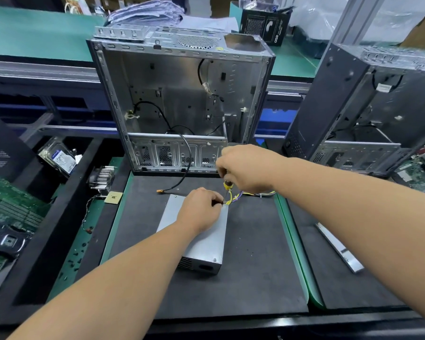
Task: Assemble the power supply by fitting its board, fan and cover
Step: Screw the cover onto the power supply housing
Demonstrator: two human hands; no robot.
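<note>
A person works at a bench [268, 266] covered by a dark mat, seen from a camera on the person's head. The power supply [201, 241], a grey metal box with its cover already on, lies in the middle of the mat. Its vented end faces the person and its bundle of yellow and purple wires [245, 193] leaves the far end, trailing to the right.

The right hand [245, 168] has its grip closed around the yellow and black handle of a screwdriver [227, 186], held nearly upright with the tip down at the far right corner of the box. The left hand [201, 208] rests on top of the box, its fingertips pinched close around the shaft near the tip, apparently steadying it or a screw. No screw can be made out there; it is too small or hidden by the fingers.

The step looks like driving a cover screw, so the task seems near its end. Several things could go wrong. The tip could slip off the screw head and strike the left fingers or scratch the cover. The wires lie just beside the tip and could be nicked or trapped. A tilted screwdriver might cross-thread the screw. If the left hand eases its pressure, the box could slide on the mat.

An open computer case [182, 101] stands upright behind the box.
</note>
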